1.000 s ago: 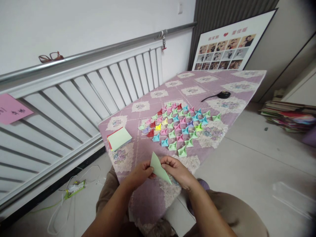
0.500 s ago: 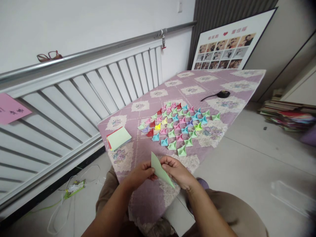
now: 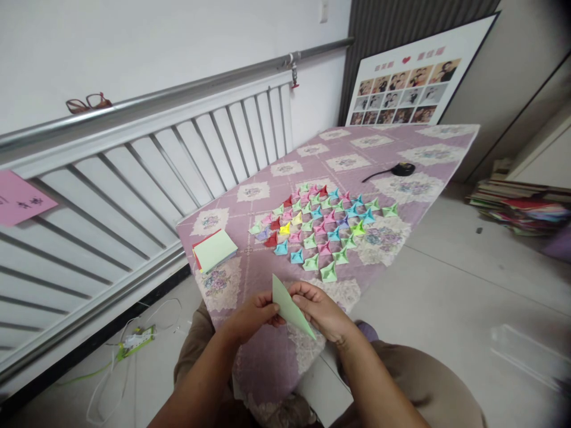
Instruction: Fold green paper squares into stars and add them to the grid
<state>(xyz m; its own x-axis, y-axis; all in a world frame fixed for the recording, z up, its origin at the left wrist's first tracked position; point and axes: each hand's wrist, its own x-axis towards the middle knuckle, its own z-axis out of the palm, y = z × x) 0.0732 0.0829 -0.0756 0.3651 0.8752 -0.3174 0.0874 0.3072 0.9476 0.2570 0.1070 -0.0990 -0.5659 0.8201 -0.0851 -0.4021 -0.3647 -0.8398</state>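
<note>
A light green sheet of paper (image 3: 289,306) is held up between my two hands over the near end of the table. It looks folded, with a pointed corner at the top and another at the lower right. My left hand (image 3: 259,310) pinches its left edge, thumb in front. On the other side my right hand (image 3: 314,303) grips the paper with thumb and fingers; some fingertips are hidden behind it. Just beyond my hands, several rows of small folded paper boats (image 3: 328,271) in green, pink, blue, red, yellow and purple stand on the tablecloth.
A stack of coloured paper (image 3: 216,251) lies at the table's left edge. Farther back is a black corded object (image 3: 403,170) on the purple flowered tablecloth (image 3: 263,267). A white radiator (image 3: 178,157) runs along the left. A power strip (image 3: 136,340) with cables lies on the floor.
</note>
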